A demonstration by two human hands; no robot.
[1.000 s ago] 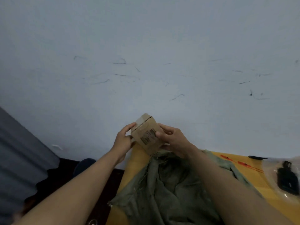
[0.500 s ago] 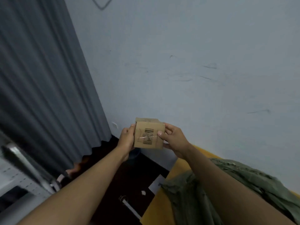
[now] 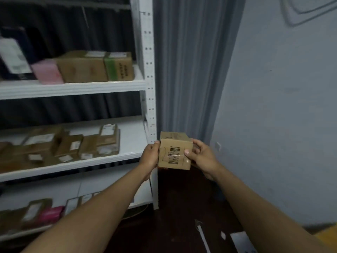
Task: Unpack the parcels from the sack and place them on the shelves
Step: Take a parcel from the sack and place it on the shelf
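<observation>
One parcel (image 3: 175, 152) gripped between left hand (image 3: 149, 156) and right hand (image 3: 202, 157), beside three shelves (image 3: 73, 88).

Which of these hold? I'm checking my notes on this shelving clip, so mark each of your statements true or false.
1. Both hands hold the small cardboard box. True: the left hand and right hand grip its sides.
2. The box already sits on a shelf. False: it is held in the air, right of the shelf post.
3. A barcode faces the camera. True.
4. The middle shelf holds no parcels. False: several flat brown parcels lie there.
5. A pink parcel sits on the upper shelf. True.
</observation>
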